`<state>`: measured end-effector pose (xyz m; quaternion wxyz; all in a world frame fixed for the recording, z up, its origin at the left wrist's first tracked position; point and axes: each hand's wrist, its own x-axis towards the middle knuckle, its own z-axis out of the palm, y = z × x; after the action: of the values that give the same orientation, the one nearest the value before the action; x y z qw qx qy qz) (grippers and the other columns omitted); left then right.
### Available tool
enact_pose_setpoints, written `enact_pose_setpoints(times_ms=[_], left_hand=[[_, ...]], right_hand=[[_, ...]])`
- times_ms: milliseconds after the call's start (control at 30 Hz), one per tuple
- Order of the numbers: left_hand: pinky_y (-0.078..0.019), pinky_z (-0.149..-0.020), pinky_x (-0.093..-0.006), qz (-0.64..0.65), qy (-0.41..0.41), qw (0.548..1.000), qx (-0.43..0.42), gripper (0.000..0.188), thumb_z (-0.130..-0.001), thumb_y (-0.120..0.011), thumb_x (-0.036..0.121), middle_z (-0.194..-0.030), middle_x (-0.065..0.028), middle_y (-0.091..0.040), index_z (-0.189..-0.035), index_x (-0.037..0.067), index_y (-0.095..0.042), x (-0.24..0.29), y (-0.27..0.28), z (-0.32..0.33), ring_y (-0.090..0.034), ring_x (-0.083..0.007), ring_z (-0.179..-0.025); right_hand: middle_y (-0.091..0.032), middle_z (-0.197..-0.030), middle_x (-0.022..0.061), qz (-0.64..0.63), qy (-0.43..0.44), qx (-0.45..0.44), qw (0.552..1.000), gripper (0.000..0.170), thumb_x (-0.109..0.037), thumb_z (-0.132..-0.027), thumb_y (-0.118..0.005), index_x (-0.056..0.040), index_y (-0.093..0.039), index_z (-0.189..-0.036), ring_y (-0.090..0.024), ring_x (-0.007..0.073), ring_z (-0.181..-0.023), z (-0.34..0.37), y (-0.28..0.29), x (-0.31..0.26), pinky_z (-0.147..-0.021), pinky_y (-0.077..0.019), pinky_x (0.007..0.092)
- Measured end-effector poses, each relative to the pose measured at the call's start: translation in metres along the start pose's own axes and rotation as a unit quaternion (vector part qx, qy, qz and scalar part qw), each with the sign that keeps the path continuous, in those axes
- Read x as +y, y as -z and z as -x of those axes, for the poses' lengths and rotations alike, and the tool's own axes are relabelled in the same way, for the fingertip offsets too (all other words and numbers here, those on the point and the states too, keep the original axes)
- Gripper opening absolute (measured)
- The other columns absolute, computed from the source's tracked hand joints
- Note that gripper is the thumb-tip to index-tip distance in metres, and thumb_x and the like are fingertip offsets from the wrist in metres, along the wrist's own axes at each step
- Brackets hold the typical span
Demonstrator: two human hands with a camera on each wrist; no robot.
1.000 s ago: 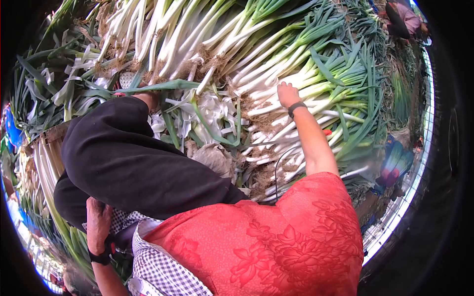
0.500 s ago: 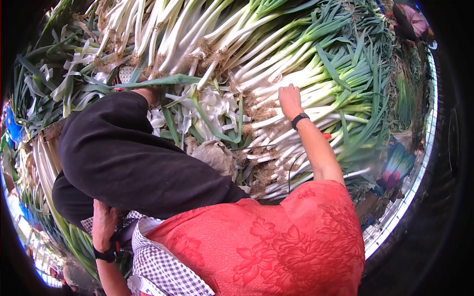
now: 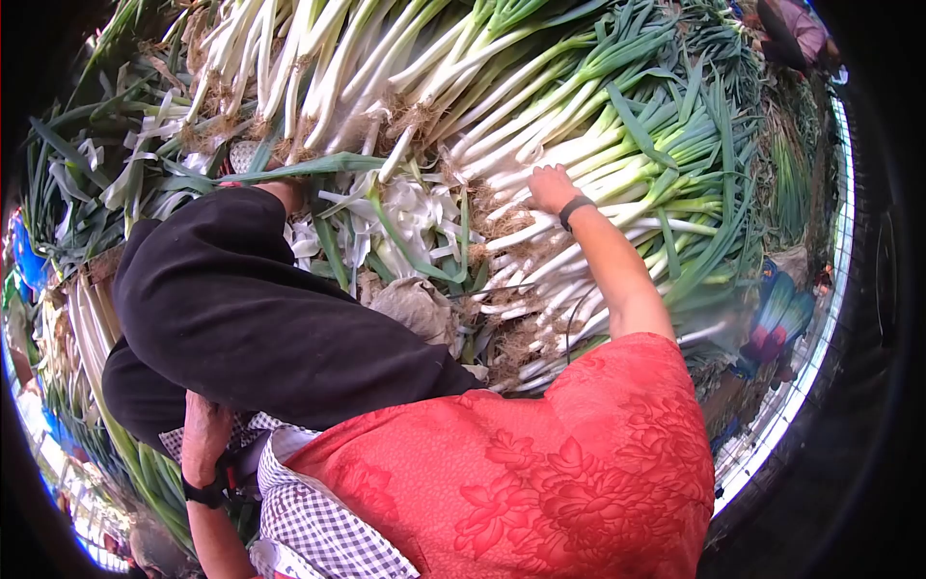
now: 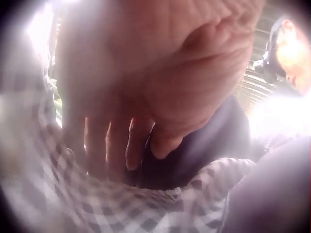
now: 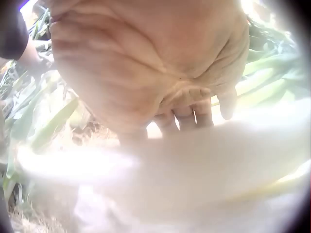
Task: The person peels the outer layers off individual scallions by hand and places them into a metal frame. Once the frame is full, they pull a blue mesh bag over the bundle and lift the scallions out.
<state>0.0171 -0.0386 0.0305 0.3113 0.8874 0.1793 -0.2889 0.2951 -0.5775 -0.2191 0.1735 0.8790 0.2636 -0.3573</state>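
Observation:
My right hand is over the white stems of a wide spread of leeks, near their root ends. In the right wrist view its fingers curl down behind a blurred white leek stem, which hides the fingertips. The hand grips this stem. My left hand rests against the dark trouser leg, low on the left. Its fingers point down, nearly straight, beside checked cloth, and hold nothing.
Peeled white leek skins and loose leaves lie between the leg and the leeks. A crumpled greyish cloth is by the knee. More leeks stand at the left, and another person is at the far right.
My right hand dipped slightly toward me, then shifted a little left over the stems. The left hand moved slightly right early on and has since stayed against the leg.

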Motion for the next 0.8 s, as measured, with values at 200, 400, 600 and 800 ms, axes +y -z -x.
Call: enact_pose_setpoints(times_ms=[200, 400, 600, 800], left_hand=[[-0.0354, -0.104, -0.0406, 0.015, -0.002, 1.000, -0.002, 0.044, -0.081, -0.060, 0.002, -0.130, -0.0217, -0.050, -0.124, -0.002, -0.051, -0.005, 0.001, 0.003, -0.045, -0.0397, -0.122], [-0.0384, -0.100, -0.0405, 0.020, -0.021, 0.999, 0.040, 0.041, -0.079, -0.061, 0.002, -0.123, -0.0213, -0.054, -0.119, -0.002, -0.054, 0.000, 0.004, -0.009, -0.048, -0.0397, -0.117], [-0.0449, -0.079, -0.0423, -0.119, -0.068, 0.985, 0.102, 0.020, -0.069, -0.063, -0.001, -0.091, -0.0188, -0.063, -0.089, -0.004, -0.062, 0.057, 0.043, -0.015, -0.057, -0.0385, -0.090], [-0.0469, -0.080, -0.0400, -0.096, -0.157, 0.927, 0.327, 0.026, -0.077, -0.065, 0.003, -0.091, -0.0134, -0.062, -0.104, 0.001, -0.063, 0.125, 0.073, 0.008, -0.061, -0.0250, -0.090]], right_hand=[[-0.066, -0.097, 0.0156, -0.088, 0.111, -0.123, 0.982, 0.034, -0.032, -0.075, -0.074, -0.0078, -0.067, -0.098, -0.064, 0.0336, -0.092, 0.005, 0.057, 0.017, -0.079, -0.0513, 0.0411], [-0.060, -0.093, 0.0129, -0.083, 0.182, 0.193, 0.961, 0.015, -0.011, -0.079, -0.060, -0.0058, -0.059, -0.092, -0.060, 0.0317, -0.094, 0.008, 0.148, -0.033, -0.083, -0.0472, 0.0439], [-0.054, -0.098, 0.0133, -0.118, 0.275, 0.389, 0.871, 0.032, 0.001, -0.078, -0.053, -0.0006, -0.052, -0.110, -0.056, 0.0287, -0.095, 0.030, 0.257, -0.145, -0.085, -0.0459, 0.0387], [-0.054, -0.091, 0.0117, -0.144, 0.361, 0.407, 0.827, 0.025, -0.004, -0.077, -0.055, -0.0007, -0.053, -0.102, -0.057, 0.0279, -0.086, 0.074, 0.294, -0.190, -0.075, -0.0468, 0.0374]])
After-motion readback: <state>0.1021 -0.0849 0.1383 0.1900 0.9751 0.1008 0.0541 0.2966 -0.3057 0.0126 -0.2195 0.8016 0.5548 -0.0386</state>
